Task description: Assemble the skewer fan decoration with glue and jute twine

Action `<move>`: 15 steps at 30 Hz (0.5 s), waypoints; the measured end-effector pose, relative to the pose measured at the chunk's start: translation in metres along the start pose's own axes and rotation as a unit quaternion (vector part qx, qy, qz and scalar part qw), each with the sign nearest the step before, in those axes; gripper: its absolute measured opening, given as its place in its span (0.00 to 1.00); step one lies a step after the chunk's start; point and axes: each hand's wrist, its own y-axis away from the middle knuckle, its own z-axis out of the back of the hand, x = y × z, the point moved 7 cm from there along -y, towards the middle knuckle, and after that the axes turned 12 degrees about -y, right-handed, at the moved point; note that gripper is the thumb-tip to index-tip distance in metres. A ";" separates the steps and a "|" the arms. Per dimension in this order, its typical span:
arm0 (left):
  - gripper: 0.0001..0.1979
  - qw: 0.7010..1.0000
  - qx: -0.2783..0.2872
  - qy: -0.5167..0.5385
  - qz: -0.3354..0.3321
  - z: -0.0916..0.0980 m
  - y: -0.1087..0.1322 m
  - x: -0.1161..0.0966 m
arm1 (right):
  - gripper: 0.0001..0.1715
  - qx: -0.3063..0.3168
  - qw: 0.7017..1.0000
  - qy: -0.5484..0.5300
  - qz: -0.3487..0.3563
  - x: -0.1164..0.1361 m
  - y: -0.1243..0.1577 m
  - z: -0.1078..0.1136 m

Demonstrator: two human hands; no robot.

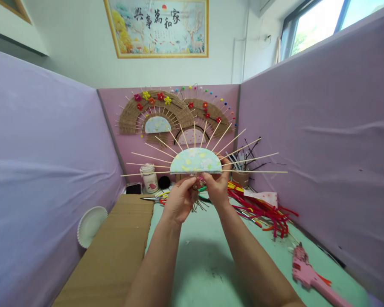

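Head view: the fan (196,161), a flowered half-disc with sticks raying out, stands upright above both hands. The left hand (178,198) and right hand (218,189) pinch its straight bottom edge from below, fingers closed on it. Both forearms reach forward over the table (205,264), holding it clear of the surface.

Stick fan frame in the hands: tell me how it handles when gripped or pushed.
The fan frame is probably light: left hand and right hand pinch it up by its lower edge alone. Its thin sticks look fragile, likely to snap if pushed sideways.
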 end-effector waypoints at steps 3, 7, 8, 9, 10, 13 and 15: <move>0.08 1.000 -0.005 0.007 0.007 0.001 0.001 0.000 | 0.32 -0.003 1.000 0.005 -0.004 0.000 0.002 -0.002; 0.08 0.999 -0.022 0.031 0.032 0.005 0.000 0.003 | 0.32 -0.005 1.000 0.020 -0.014 -0.001 0.004 -0.002; 0.08 0.998 -0.026 0.037 0.038 0.005 0.000 0.004 | 0.32 -0.004 1.000 0.019 -0.016 -0.001 0.004 -0.002; 0.08 0.998 -0.029 0.042 0.041 0.006 0.000 0.004 | 0.32 -0.001 1.000 0.014 -0.017 -0.002 0.005 -0.003; 0.08 0.997 -0.031 0.047 0.044 0.006 0.000 0.004 | 0.32 0.003 1.000 0.009 -0.018 -0.002 0.005 -0.003; 0.08 0.997 -0.035 0.057 0.046 0.006 0.000 0.004 | 0.32 0.017 1.000 -0.003 -0.015 -0.004 0.005 -0.006; 0.09 0.996 -0.037 0.062 0.046 0.007 0.000 0.004 | 0.33 0.026 1.000 -0.007 -0.003 -0.004 0.004 -0.007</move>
